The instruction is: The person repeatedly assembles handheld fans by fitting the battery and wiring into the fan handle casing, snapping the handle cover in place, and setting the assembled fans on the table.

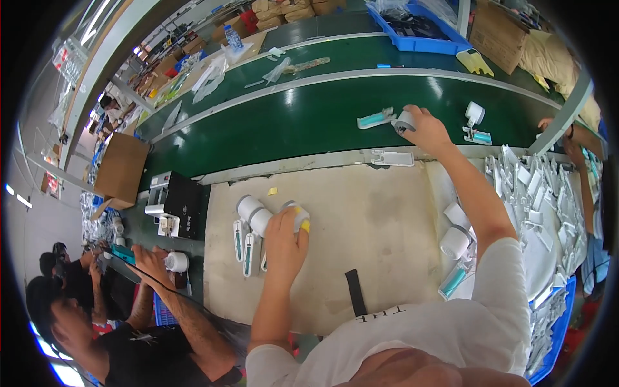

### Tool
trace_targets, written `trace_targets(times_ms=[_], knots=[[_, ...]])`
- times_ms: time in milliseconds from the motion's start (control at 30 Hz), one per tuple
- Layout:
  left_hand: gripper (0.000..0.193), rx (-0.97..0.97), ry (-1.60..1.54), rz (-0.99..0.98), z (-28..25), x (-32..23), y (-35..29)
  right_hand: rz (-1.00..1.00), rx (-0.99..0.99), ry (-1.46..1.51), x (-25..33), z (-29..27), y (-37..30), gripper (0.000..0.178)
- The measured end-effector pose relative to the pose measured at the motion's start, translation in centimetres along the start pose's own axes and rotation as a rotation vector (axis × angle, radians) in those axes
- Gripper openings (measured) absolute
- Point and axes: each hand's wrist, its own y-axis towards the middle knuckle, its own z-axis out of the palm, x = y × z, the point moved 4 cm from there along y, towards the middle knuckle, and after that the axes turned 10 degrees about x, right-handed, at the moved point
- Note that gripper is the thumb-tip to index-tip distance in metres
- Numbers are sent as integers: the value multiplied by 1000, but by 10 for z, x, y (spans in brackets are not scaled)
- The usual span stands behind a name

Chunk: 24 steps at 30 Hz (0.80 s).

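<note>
My right hand (425,131) reaches over the green conveyor belt, its fingers wrapped round a white and grey cylindrical device head (404,122). A white handle with a teal inside (377,119) lies beside that head; whether they are joined I cannot tell. On the beige work mat, my left hand (285,238) grips a white cylindrical housing (298,216), with yellow covering at its fingertips. Just left of it lie white cylinders with grey bands (254,214) and white handles with teal strips (243,248). A small yellow piece (273,191) sits beyond them.
White plastic parts (532,200) are heaped at right, above a blue crate (561,329). Another device (476,122) lies on the belt, and a white shell (392,158) on its near ledge. A black machine (177,205) stands left, near a co-worker holding a teal tool (122,253).
</note>
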Motion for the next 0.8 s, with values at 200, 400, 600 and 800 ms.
trace_targets(times_ms=[200, 400, 600, 800], knots=[[37, -44, -1312, -125, 74, 8, 50, -750, -6, 36, 73, -40, -87, 58], [60, 626, -2199, 16, 110, -53, 46, -1064, -91, -221, 94, -55, -151, 63], [49, 382, -1980, 3, 50, -88, 25, -958, -183, -197, 82, -49, -170, 65], [32, 218, -1766, -129, 28, -87, 16, -564, 110, 746, 56, -35, -174, 55]])
